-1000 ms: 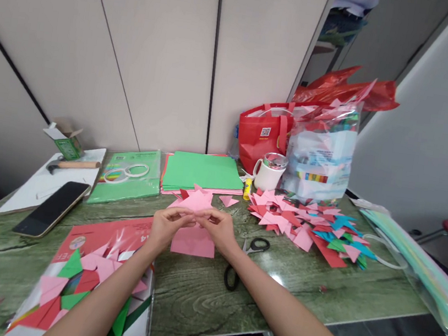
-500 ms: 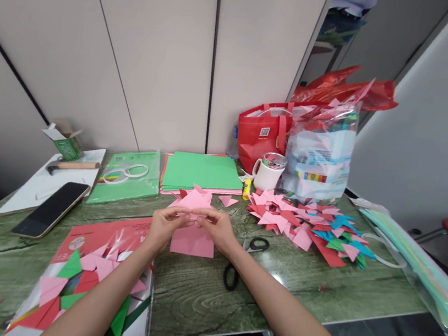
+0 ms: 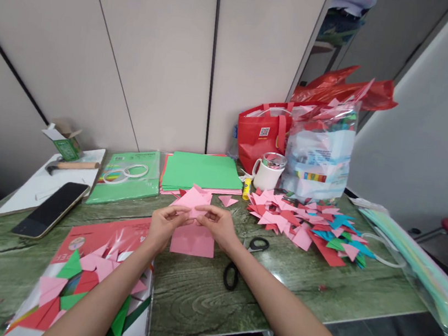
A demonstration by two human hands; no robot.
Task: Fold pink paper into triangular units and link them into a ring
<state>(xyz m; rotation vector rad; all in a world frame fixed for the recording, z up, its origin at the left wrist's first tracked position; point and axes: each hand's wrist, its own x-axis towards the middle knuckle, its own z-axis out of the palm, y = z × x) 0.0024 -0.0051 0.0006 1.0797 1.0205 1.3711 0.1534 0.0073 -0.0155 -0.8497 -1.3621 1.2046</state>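
While both my hands meet mid-desk, left hand (image 3: 165,225) and right hand (image 3: 220,226) pinch a small pink paper piece (image 3: 191,212) between fingertips, right above the pink sheet (image 3: 192,241), scissors (image 3: 241,259) just beside.

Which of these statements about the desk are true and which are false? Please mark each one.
1. Both hands, the left and the right, pinch a pink paper piece. True.
2. The scissors lie in the left hand. False: they lie on the table, beside the right forearm, untouched.
3. A phone lies screen up at the left of the table. True.
4. The mug stands on the green paper stack. False: it stands to the right of the stack, in front of the red bag.
5. A hammer lies behind the phone. True.
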